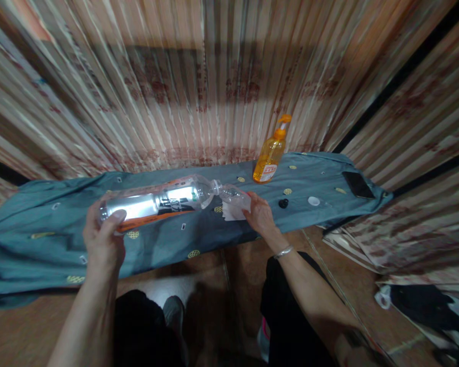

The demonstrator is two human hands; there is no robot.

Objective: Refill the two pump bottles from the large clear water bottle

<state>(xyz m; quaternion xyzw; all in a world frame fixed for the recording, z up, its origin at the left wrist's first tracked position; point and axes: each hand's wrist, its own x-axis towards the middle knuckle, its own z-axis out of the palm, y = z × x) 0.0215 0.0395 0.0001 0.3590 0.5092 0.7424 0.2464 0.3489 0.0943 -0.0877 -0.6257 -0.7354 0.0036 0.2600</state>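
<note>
- Your left grip (104,239) grasps the base end of the large bottle (176,200), which stretches sideways from left to centre of the frame.
- Your right grip (260,215), right of centre, grasps the small bottle (234,193), its neck at the large bottle's mouth.

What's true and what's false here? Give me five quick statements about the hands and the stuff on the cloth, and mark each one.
1. The left hand holds the base end of the large clear bottle. True.
2. The right hand is empty. False: it holds a smaller clear plastic piece.
3. The orange pump bottle stands on the teal cloth. True.
4. The silver bracelet is on the left arm. False: it is on the right arm.
5. The white disc lies left of the dark flat device in the picture. True.
</note>
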